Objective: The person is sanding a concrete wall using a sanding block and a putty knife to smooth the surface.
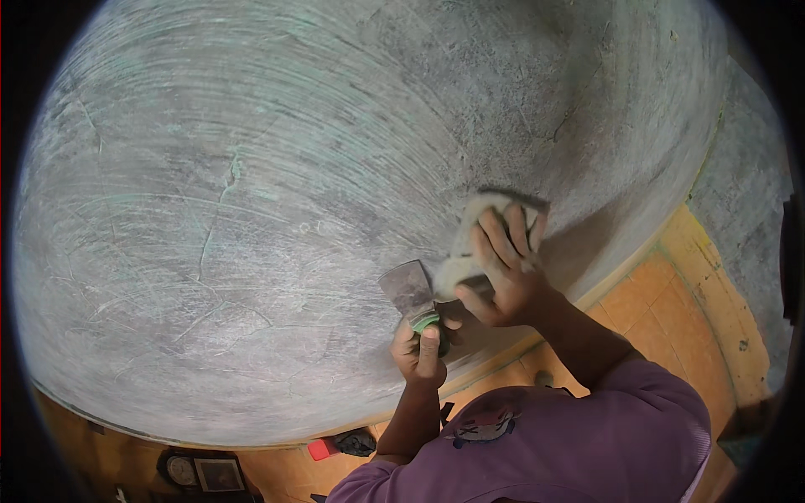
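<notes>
My left hand point(424, 345) is wrapped round the green handle of a scraper point(408, 289), whose broad, worn metal blade points up and to the left. To its right, my right hand point(503, 277) presses a pale, dusty, folded pad point(482, 210) against the grey wall point(277, 210). The fingers lie bent over the pad, and its dark upper edge shows above them. Whether it is sandpaper or cloth I cannot tell. Curved scratch marks, greenish traces and thin cracks run across the wall's surface. The scraper blade sits just left of the pad's lower part.
Orange floor tiles point(646, 293) run along the wall's base. At the lower left are a round clock point(181, 470) and a framed picture point(220, 475). A red object point(321, 449) lies beside a dark bundle point(356, 442). Another grey surface point(750, 201) stands at the right.
</notes>
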`<state>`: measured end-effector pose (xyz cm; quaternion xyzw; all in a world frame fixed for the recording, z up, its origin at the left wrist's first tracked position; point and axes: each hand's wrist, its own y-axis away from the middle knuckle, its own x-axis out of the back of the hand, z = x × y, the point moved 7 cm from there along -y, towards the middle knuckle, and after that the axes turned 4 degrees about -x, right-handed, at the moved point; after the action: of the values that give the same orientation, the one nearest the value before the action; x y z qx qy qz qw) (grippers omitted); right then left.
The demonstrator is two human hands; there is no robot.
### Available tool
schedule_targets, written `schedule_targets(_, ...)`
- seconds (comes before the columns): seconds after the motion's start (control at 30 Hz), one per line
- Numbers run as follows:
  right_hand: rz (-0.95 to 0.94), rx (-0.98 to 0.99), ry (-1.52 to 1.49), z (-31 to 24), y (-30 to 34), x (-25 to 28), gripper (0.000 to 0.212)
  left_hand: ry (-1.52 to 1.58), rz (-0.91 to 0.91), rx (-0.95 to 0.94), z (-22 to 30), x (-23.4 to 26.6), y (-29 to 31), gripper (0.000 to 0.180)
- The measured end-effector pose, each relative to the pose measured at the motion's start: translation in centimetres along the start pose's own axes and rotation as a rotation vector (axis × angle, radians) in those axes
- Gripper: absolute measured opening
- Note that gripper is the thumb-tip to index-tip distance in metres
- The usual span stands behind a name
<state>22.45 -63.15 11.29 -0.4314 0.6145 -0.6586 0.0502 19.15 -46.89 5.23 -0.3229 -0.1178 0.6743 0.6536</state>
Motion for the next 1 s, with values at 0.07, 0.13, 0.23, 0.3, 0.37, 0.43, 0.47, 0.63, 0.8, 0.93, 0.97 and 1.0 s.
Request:
schedule_targets(0.07, 0.083, 0.053, 0.037, 2.7, 2.9, -0.7, 0.082, -0.016, -0.007, -0.008, 0.2, -0.3, -0.1, 0.031)
schedule_targets(0.13, 0.201, -0.059, -0.025, 4.8, 0.9, 1.4, 0.082, -0.038, -0.041, 0.022, 0.0, -0.3, -0.1, 0.030)
schedule_targets(0.23, 0.340, -0.184, -0.124, 4.7, -2.6, 4.4, 0.083, 0.000, 0.001, -0.005, 0.1, -0.6, 0.1, 0.030)
schedule_targets(0.3, 0.376, -0.174, -0.160, 2.8, -3.5, 4.0, 0.083, -0.017, -0.015, 0.021, 0.5, -0.4, 0.1, 0.034)
schedule_targets(0.37, 0.043, -0.047, -0.073, -0.7, -2.3, 0.7, 0.083, 0.001, 0.025, 0.004, 1.1, 0.4, 0.7, 0.039)
schedule_targets(0.43, -0.026, 0.050, -0.047, -1.0, 0.4, -1.0, 0.083, -0.033, 0.034, 0.003, 2.1, 1.1, 1.0, 0.044)
schedule_targets(0.47, 0.023, 0.029, -0.008, 0.5, 1.8, -1.0, 0.085, -0.028, 0.052, -0.047, 2.6, 1.7, 1.0, 0.045)
schedule_targets(0.63, 0.226, -0.069, 0.000, 3.2, -2.2, 2.7, 0.089, -0.079, 0.092, -0.107, 2.7, 3.3, 0.9, 0.042)
schedule_targets(0.8, 0.114, 0.025, -0.039, -4.4, -3.2, 0.2, 0.085, -0.062, 0.113, -0.123, 3.0, 3.5, 1.1, 0.038)
schedule_targets(0.93, -0.014, 0.058, -0.012, -3.5, -0.6, -1.5, 0.081, -0.025, 0.075, -0.091, 3.2, 4.4, 1.0, 0.036)
schedule_targets(0.97, 0.048, 0.045, -0.012, -2.8, -0.3, -1.1, 0.081, -0.024, 0.075, -0.094, 3.2, 4.8, 0.8, 0.036)
schedule_targets(1.0, 0.068, 0.008, -0.056, -2.5, -1.4, -0.1, 0.083, 0.002, 0.068, -0.074, 3.5, 5.1, 1.0, 0.036)
